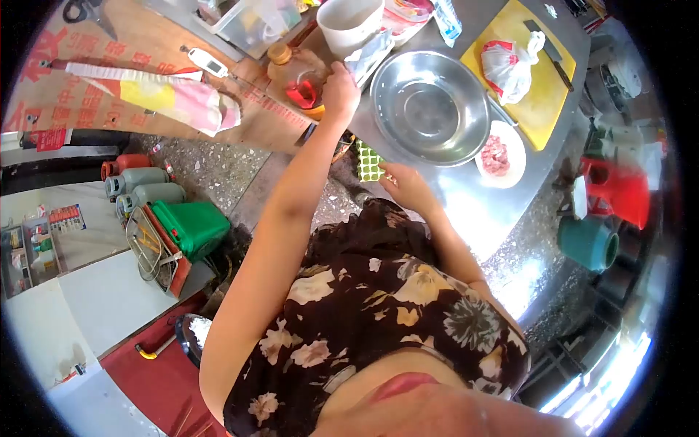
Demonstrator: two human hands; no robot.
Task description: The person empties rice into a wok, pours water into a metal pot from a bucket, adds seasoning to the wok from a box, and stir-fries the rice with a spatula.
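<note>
My left hand (pixel 341 95) reaches out beside a white tub (pixel 349 29), its fingers closed at a greyish, film-like piece (pixel 370 54); what exactly they grip is hidden. Just left of it stands a plastic bottle (pixel 298 76) with an orange cap and a red label. My right hand (pixel 409 188) is lower, at the table's near edge, with fingers pinched on a green-and-white checked cloth (pixel 370 162). Between and beyond both hands lies a wide steel basin (pixel 426 109), holding nothing I can see. A white bowl of raw meat (pixel 496 154) sits right of it.
On a yellow cutting board (pixel 477 44) rest a tied plastic bag (pixel 510 69) and a knife (pixel 551 57). Scissors (pixel 89 16), a white thermometer-like device (pixel 207 63) and a folded umbrella-like item (pixel 153 91) lie left. A green bin (pixel 191 226) and gas cylinders (pixel 142 180) stand below.
</note>
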